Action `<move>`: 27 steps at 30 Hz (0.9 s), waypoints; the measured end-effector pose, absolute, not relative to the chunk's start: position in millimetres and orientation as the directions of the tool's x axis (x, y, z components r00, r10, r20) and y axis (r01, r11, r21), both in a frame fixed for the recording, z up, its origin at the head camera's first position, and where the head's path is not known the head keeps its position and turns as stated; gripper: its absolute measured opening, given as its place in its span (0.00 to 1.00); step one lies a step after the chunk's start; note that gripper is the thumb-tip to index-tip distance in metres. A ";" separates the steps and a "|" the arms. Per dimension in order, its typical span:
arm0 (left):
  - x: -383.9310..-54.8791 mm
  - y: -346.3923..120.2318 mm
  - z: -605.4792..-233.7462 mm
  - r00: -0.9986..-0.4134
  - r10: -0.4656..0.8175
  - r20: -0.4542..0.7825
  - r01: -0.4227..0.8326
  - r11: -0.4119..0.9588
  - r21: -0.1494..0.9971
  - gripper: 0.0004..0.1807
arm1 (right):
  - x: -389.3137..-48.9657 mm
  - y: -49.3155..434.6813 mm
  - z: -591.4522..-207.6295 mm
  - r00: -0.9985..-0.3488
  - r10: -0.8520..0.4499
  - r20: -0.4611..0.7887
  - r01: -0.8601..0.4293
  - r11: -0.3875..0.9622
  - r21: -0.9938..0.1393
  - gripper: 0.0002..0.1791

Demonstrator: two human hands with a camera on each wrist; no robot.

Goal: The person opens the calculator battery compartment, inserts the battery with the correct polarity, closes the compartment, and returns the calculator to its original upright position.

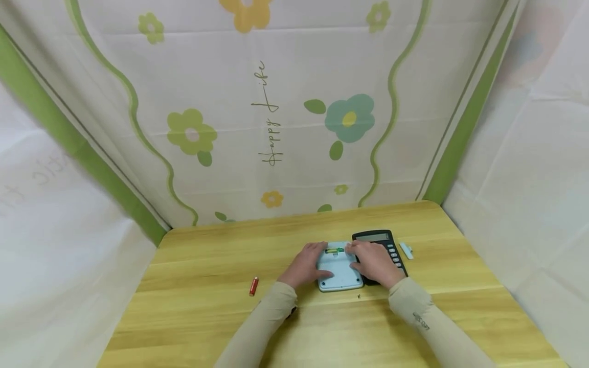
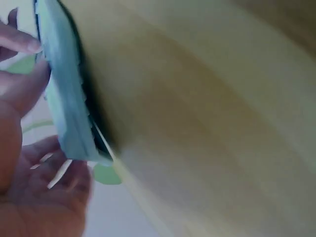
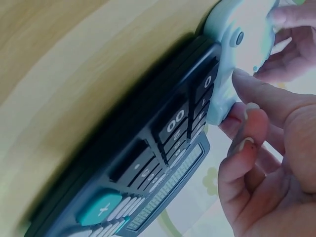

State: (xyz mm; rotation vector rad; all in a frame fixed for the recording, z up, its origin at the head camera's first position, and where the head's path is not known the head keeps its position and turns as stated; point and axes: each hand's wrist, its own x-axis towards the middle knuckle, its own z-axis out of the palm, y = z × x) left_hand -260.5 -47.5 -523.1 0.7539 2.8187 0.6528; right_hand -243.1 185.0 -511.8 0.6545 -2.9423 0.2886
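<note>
A light blue calculator [image 1: 340, 273] lies face down on the table, its battery slot uncovered near the far edge. In that slot sits a green and yellow battery [image 1: 334, 250]. My left hand [image 1: 306, 266] holds the calculator's left side, thumb across its back and fingers along the far edge. From the other side my right hand [image 1: 375, 260] grips the calculator, with the index fingertip close to the battery's right end and the thumb on the right edge. A black calculator [image 3: 143, 143] lies face up under my right hand, which partly hides it.
A small light blue battery cover [image 1: 407, 250] rests right of the black calculator. Off to the left lies a red battery [image 1: 253, 286]. One tiny dark piece [image 1: 359, 296] is on the table [image 1: 207, 317] in front. Patterned cloth [image 1: 294, 128] hangs behind and at both sides.
</note>
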 end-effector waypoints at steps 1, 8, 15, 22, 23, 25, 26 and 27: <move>-260.5 -48.8 -522.4 -0.865 0.499 -0.054 0.422 0.781 0.460 0.50 | -243.4 184.9 -511.4 -0.901 -0.407 0.148 -0.428 0.890 -0.160 0.24; -261.2 -61.4 -524.1 -0.858 0.497 -0.126 0.370 0.770 0.520 0.62 | -243.4 182.8 -512.7 -0.911 -0.393 0.123 -0.410 0.894 -0.178 0.25; -262.2 -68.3 -532.5 -0.849 0.495 -0.186 0.338 0.779 0.528 0.62 | -237.5 176.7 -515.9 -0.910 -0.401 0.102 -0.412 0.901 -0.135 0.27; -265.0 -65.5 -533.3 -0.850 0.488 -0.197 0.325 0.782 0.532 0.62 | -236.5 175.7 -512.5 -0.913 -0.393 0.108 -0.403 0.911 -0.092 0.26; -265.3 -64.8 -532.5 -0.851 0.488 -0.195 0.326 0.781 0.532 0.62 | -237.0 176.3 -511.3 -0.913 -0.392 0.109 -0.402 0.910 -0.096 0.27; -265.7 -63.6 -530.9 -0.851 0.489 -0.191 0.329 0.780 0.533 0.62 | -238.6 179.3 -509.9 -0.907 -0.400 0.129 -0.414 0.904 -0.108 0.26; -265.6 -63.1 -530.1 -0.852 0.489 -0.189 0.330 0.780 0.531 0.62 | -239.3 181.7 -509.0 -0.904 -0.403 0.142 -0.420 0.900 -0.117 0.26; -265.5 -62.7 -529.6 -0.851 0.489 -0.190 0.330 0.780 0.532 0.62 | -240.3 184.8 -508.1 -0.902 -0.403 0.154 -0.423 0.898 -0.124 0.26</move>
